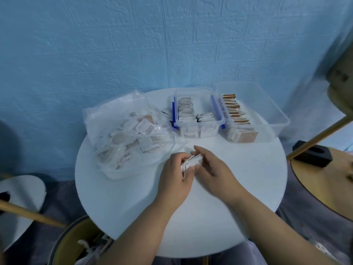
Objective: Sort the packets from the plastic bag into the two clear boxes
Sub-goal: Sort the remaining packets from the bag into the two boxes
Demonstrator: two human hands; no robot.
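A clear plastic bag point(122, 129) full of small white and pinkish packets lies on the left of the round white table point(133, 207). Behind the table's middle stands a small clear box point(196, 131) with blue latches, holding rows of white packets. To its right a larger clear box point(275, 119) holds a row of brown-edged packets along its left side. My left hand point(176, 180) and my right hand point(214, 169) meet in front of the boxes and together grip a small stack of white packets point(191, 162).
A blue textured wall stands right behind the table. A wooden stool with a black block point(313, 155) is at the right, a white stool point(21, 199) at the left, and a round bin point(80, 243) sits low at the front left.
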